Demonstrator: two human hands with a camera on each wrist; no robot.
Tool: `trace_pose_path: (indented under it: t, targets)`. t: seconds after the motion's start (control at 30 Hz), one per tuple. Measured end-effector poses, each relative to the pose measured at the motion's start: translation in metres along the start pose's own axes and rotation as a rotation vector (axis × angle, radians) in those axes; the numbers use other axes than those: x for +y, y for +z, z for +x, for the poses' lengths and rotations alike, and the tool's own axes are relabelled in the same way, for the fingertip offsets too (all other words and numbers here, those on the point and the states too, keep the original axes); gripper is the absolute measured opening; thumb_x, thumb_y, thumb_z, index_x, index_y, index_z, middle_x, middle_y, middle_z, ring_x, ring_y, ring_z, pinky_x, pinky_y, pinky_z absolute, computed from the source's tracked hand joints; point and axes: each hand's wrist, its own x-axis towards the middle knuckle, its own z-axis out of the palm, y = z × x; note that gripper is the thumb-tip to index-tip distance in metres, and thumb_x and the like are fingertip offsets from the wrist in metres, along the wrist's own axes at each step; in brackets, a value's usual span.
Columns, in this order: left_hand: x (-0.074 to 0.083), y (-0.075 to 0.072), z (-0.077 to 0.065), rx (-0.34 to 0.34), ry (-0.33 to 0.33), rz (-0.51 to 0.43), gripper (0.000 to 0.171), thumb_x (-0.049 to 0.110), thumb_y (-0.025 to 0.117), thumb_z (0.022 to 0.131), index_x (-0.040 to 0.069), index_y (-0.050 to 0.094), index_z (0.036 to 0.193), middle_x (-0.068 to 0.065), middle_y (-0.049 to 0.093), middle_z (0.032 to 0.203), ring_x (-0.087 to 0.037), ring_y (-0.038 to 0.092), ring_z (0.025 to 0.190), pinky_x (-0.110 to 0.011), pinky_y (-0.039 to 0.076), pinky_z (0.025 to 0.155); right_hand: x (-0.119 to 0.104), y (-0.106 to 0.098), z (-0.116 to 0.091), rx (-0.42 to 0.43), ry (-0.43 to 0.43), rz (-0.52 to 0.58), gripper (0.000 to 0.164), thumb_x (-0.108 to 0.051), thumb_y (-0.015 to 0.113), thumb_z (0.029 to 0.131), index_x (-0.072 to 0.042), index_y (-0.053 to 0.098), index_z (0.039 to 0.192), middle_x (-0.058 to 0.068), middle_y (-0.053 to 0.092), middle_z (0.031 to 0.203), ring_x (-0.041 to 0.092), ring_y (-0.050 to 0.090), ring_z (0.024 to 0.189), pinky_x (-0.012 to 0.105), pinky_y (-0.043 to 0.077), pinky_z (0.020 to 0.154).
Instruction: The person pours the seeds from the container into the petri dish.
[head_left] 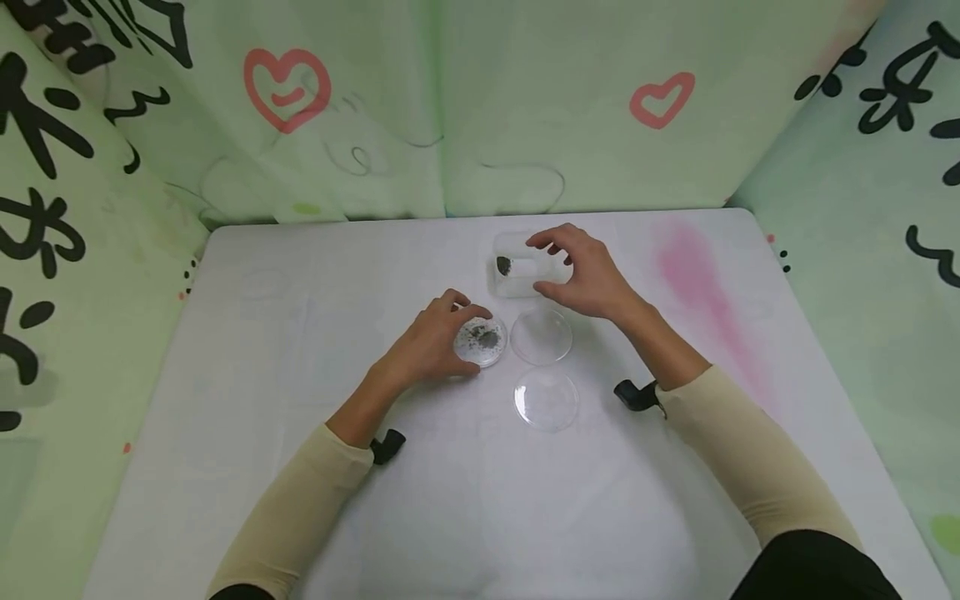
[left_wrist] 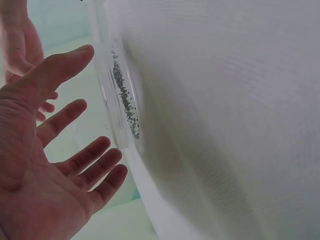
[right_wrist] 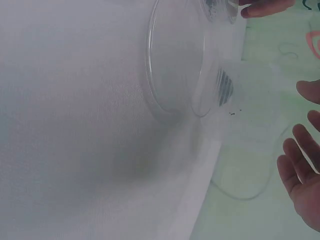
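My left hand [head_left: 435, 340] reaches around a clear round petri dish [head_left: 480, 343] scattered with dark granules. In the left wrist view its thumb and fingers are spread, with a gap between them and the dish's edge [left_wrist: 120, 100]. The dish lies on the white tabletop. Farther back, my right hand [head_left: 591, 273], its fingers parted, hovers at the right side of a clear rectangular box [head_left: 516, 289]. A patch of dark granules [head_left: 503, 266] shows at the box's left part. What the right fingers cover there is partly hidden, and nothing is seen between them in the right wrist view.
Two clear round dishes or lids lie right of the granule dish, one farther back [head_left: 542, 337] and one nearer [head_left: 546, 400]. A pink stain [head_left: 701, 283] marks the white cloth [head_left: 300, 275]. Green curtains [head_left: 510, 100] with drawings enclose the table at the back and sides.
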Motion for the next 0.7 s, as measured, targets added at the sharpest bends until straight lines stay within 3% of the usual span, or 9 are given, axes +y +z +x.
trace_pose_path:
  t: [0.2, 0.4, 0.7]
  targets:
    - [0.001, 0.001, 0.004, 0.032, 0.037, -0.017, 0.077, 0.026, 0.092, 0.077, 0.02, 0.058, 0.146, -0.008, 0.049, 0.14, -0.029, 0.052, 0.125, -0.047, 0.045, 0.105, 0.016, 0.0, 0.01, -0.01, 0.09, -0.008, 0.076, -0.012, 0.086, 0.08, -0.01, 0.052, 0.148, 0.013, 0.052, 0.147, 0.035, 0.051, 0.132, 0.054, 0.046, 0.104]
    - [0.005, 0.002, 0.008, 0.041, 0.055, -0.029, 0.08, 0.027, 0.09, 0.079, 0.02, 0.053, 0.149, -0.009, 0.049, 0.139, -0.029, 0.053, 0.124, -0.047, 0.046, 0.105, 0.033, 0.003, 0.016, -0.088, 0.193, 0.082, 0.095, -0.016, 0.091, 0.077, -0.011, 0.039, 0.157, 0.015, 0.045, 0.157, 0.038, 0.043, 0.144, 0.058, 0.04, 0.114]
    - [0.014, 0.007, 0.02, 0.052, 0.095, -0.052, 0.084, 0.028, 0.092, 0.078, 0.019, 0.051, 0.15, -0.009, 0.05, 0.141, -0.03, 0.054, 0.127, -0.046, 0.048, 0.106, 0.046, 0.012, 0.023, -0.179, 0.291, 0.174, 0.104, -0.019, 0.093, 0.077, -0.012, 0.031, 0.161, 0.014, 0.042, 0.162, 0.035, 0.039, 0.15, 0.057, 0.034, 0.12]
